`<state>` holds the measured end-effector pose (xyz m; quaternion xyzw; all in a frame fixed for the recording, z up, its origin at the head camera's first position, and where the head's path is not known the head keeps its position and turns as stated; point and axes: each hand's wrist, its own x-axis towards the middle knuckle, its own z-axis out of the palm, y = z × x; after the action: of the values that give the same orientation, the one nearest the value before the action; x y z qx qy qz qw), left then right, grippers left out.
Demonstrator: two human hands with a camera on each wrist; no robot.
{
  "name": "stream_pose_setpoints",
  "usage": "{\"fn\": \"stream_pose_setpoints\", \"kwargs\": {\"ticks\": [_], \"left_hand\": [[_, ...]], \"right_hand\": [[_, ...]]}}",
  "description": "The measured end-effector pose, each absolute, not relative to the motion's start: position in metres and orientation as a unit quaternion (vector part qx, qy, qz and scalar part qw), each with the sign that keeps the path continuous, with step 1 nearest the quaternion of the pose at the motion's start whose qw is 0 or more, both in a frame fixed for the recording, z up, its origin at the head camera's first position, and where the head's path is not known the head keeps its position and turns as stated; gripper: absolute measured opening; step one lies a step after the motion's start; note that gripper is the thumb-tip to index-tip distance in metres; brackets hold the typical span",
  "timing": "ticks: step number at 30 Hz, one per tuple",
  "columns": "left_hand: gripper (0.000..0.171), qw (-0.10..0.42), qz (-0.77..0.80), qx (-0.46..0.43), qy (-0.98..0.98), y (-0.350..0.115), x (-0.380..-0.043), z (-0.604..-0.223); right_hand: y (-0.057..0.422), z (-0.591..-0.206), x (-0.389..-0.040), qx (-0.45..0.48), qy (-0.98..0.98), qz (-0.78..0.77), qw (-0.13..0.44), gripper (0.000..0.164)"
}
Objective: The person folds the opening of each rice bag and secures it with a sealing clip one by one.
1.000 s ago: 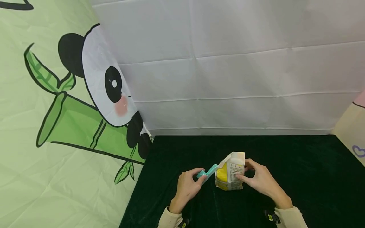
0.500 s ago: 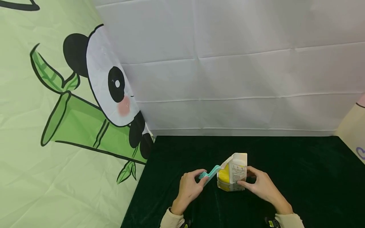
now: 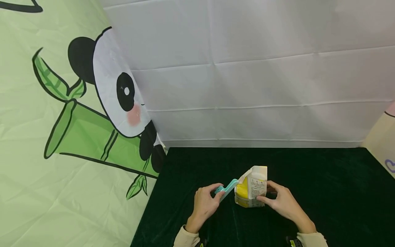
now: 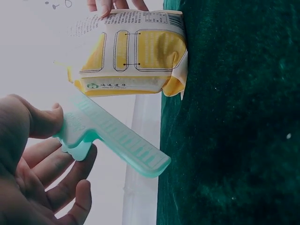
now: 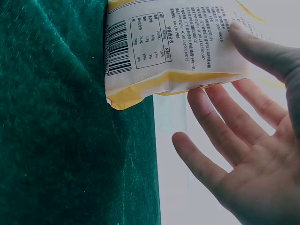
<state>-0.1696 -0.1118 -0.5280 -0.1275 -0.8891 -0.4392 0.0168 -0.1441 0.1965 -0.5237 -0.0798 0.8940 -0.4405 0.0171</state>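
Over the dark green velvety surface point(image 3: 191, 164) | mint-green plastic long-barred clip point(image 3: 229, 188) is being pinched in the fingers of the left hand point(image 3: 203, 204) | soft white-and-yellow packet point(image 3: 250, 189), just right of it, is being gripped by the right hand point(image 3: 286, 203) | clip's long axis is being slanted up toward packet; contact unclear

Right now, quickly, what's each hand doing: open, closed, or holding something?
Left hand: closed on a turquoise bag-sealing clip, held between thumb and fingers.
Right hand: holding a yellow-and-white printed packet between thumb and fingers.
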Motion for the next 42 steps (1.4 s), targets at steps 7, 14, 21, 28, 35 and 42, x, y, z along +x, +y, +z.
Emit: {"fn": "stream_pose_setpoints", "kwargs": {"ticks": [7, 14, 21, 28, 35, 42], "left_hand": [[0.026, 0.025, -0.437, -0.126, -0.89, -0.1099, -0.1704, -0.529], [0.025, 0.039, -0.438, -0.132, -0.888, -0.1089, -0.1714, -0.529], [0.019, 0.052, -0.437, -0.141, -0.887, -0.1083, -0.1709, -0.5261], [0.018, 0.056, -0.439, -0.152, -0.884, -0.108, -0.1705, -0.5241], [0.021, 0.053, -0.444, -0.158, -0.88, -0.1079, -0.1709, -0.5228], [0.019, 0.057, -0.442, -0.158, -0.881, -0.1062, -0.1699, -0.5212]], "right_hand": [[0.195, -0.5232, -0.1442, -0.074, 0.896, -0.438, 0.022, 0.054], [0.1951, -0.5235, -0.1445, -0.069, 0.897, -0.436, 0.023, 0.053], [0.193, -0.5244, -0.142, -0.061, 0.899, -0.433, 0.026, 0.054], [0.1915, -0.5244, -0.1397, -0.059, 0.898, -0.436, 0.03, 0.054], [0.1921, -0.5249, -0.1396, -0.06, 0.896, -0.439, 0.033, 0.055], [0.1923, -0.5248, -0.14, -0.059, 0.895, -0.44, 0.036, 0.056]]}}
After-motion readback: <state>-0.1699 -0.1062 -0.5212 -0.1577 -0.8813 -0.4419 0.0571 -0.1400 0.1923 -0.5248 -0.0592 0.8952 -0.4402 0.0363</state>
